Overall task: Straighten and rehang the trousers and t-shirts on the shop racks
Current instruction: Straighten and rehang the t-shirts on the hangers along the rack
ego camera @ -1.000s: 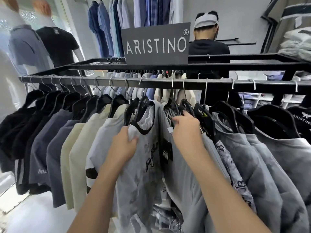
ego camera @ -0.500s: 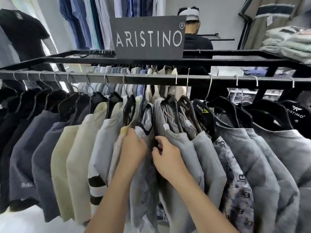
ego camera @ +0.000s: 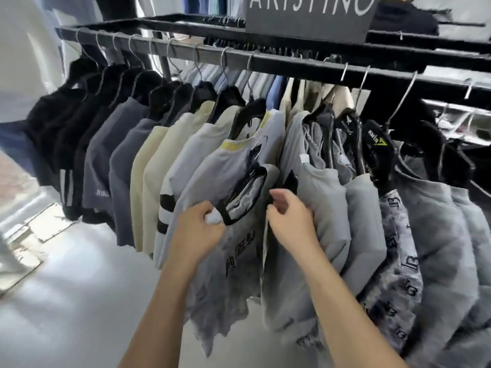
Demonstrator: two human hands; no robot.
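Where both arms reach in from the bottom edge, the hands sit side by side, close but not touching.

Left hand (ego camera: 198, 231): fingers curled, gripping a bunch of pale fabric at the shoulder of a grey t-shirt (ego camera: 239, 251), just beside its black-trimmed neckline.

Right hand (ego camera: 291, 220): fingers bent into the gap between that t-shirt and the next grey top (ego camera: 324, 208), resting on the latter. Whether it pinches anything cannot be told.

Grey t-shirt: hangs lower than its neighbours, dark letters printed on the front. A black hanger (ego camera: 253, 179) lies tilted in its neck. The hook is not visible, so on or off the rail is unclear.

Rail (ego camera: 292, 66): dark metal bar, crowded with tops on black hangers. Left to right: black tops (ego camera: 53, 123), slate-grey tops (ego camera: 106, 160), cream tops (ego camera: 151, 176), pale grey, then a letter-patterned top (ego camera: 396, 251) and mottled grey tops (ego camera: 438, 235).

Above the rail: a dark sign (ego camera: 310, 17) reading ARISTINO, its top cut off. Below: pale floor (ego camera: 66, 301).
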